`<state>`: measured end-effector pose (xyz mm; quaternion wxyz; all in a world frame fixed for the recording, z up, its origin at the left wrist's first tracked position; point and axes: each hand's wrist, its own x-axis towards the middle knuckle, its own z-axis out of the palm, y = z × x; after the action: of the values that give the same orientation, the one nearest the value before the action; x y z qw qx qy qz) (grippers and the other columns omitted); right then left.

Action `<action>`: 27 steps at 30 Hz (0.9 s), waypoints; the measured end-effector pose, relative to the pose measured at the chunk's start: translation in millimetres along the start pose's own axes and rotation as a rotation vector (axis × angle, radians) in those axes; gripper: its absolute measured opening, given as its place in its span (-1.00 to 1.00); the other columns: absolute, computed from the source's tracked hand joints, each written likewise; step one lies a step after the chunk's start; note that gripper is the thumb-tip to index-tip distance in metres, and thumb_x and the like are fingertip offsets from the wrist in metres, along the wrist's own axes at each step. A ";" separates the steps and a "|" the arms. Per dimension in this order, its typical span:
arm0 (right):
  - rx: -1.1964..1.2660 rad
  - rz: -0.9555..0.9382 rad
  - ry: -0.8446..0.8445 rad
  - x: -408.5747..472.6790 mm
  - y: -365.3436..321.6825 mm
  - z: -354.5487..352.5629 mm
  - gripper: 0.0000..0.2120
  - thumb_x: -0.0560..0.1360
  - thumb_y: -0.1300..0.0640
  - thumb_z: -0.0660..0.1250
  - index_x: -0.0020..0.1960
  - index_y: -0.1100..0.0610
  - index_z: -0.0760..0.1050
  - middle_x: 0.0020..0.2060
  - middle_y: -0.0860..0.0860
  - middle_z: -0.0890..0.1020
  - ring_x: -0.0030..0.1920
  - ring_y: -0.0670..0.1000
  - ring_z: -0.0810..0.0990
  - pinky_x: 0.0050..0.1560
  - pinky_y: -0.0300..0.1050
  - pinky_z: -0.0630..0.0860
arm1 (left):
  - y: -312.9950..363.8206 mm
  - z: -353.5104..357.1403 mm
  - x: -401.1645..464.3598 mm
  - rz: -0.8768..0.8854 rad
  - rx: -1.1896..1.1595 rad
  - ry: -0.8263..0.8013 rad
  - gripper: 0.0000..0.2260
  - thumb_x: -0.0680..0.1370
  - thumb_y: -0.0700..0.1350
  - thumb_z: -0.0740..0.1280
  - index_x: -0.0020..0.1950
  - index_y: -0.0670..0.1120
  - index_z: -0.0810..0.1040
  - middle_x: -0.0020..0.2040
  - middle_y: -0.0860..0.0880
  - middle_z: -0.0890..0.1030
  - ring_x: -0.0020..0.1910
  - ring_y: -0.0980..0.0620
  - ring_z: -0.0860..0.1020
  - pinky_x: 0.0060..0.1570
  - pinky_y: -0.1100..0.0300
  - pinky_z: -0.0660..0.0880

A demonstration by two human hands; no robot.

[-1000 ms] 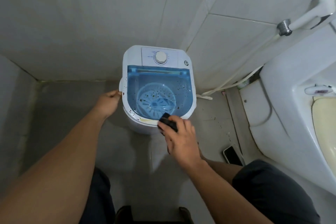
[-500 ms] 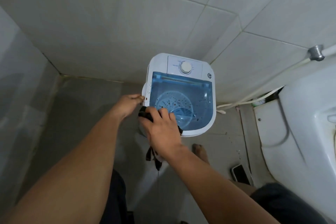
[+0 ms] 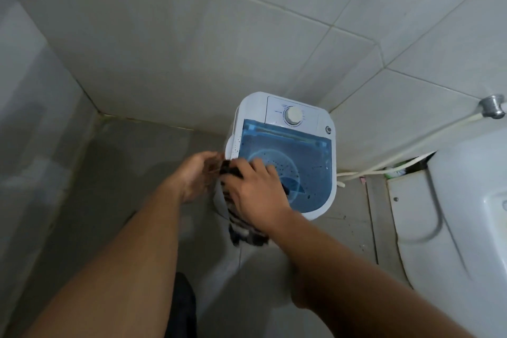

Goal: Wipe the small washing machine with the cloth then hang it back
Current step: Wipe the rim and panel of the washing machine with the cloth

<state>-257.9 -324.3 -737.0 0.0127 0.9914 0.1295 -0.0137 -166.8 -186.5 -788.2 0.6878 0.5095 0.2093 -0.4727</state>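
The small white washing machine (image 3: 323,123) stands on the floor in the corner, with a blue see-through lid and a round white dial at the back. My right hand (image 3: 255,192) presses a dark patterned cloth (image 3: 244,230) against the machine's front left corner; part of the cloth hangs down below my wrist. My left hand (image 3: 197,175) is blurred beside the machine's left edge, its fingers touching the cloth's upper end. Whether it grips the cloth or the machine's edge is unclear.
A white toilet (image 3: 461,217) fills the right side. A white hose (image 3: 384,164) runs along the wall from a metal fitting (image 3: 492,107) to the floor behind the machine. Tiled walls close in behind and on the left. Bare grey floor lies to the left of the machine.
My right hand has slid the cloth from the front rim's middle to the front left corner, beside my left hand. The camera view has shifted, placing the machine further right.
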 end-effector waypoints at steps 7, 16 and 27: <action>-0.027 0.232 -0.081 131.8 53.3 -16.4 -0.75 0.60 0.04 0.29 0.25 -0.08 0.59 0.25 0.04 0.49 0.21 0.21 0.44 0.13 0.14 0.41 | 1.2 -7.4 3.9 -0.011 -0.073 0.015 -0.71 0.55 -0.03 0.07 -0.07 -0.03 0.58 -0.15 -0.02 0.62 -0.26 0.02 0.52 -0.28 0.16 0.31; -0.086 0.068 -0.139 53.8 31.9 -17.2 -0.28 0.48 -0.42 0.11 0.51 -0.05 0.33 0.45 0.10 0.39 0.27 0.26 0.42 0.19 0.26 0.40 | 1.0 -12.2 9.1 -0.047 -0.089 -0.015 -0.60 0.56 0.00 0.04 0.20 -0.04 0.60 -0.03 -0.02 0.65 -0.19 0.04 0.53 -0.16 0.11 0.29; -0.019 0.275 -0.058 124.2 106.9 -31.4 -0.53 0.61 0.02 0.25 0.49 0.03 0.28 0.41 0.08 0.47 0.26 0.24 0.45 0.21 0.25 0.38 | 2.1 0.0 3.5 -0.004 0.007 0.059 -0.74 0.54 -0.05 0.14 0.04 -0.02 0.61 0.09 -0.02 0.63 0.07 0.01 0.53 -0.13 0.12 0.35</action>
<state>-109.7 -394.8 -707.1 0.0275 0.9988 -0.0081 -0.0391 -163.4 -187.9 -789.9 0.6787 0.5251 0.2291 -0.4596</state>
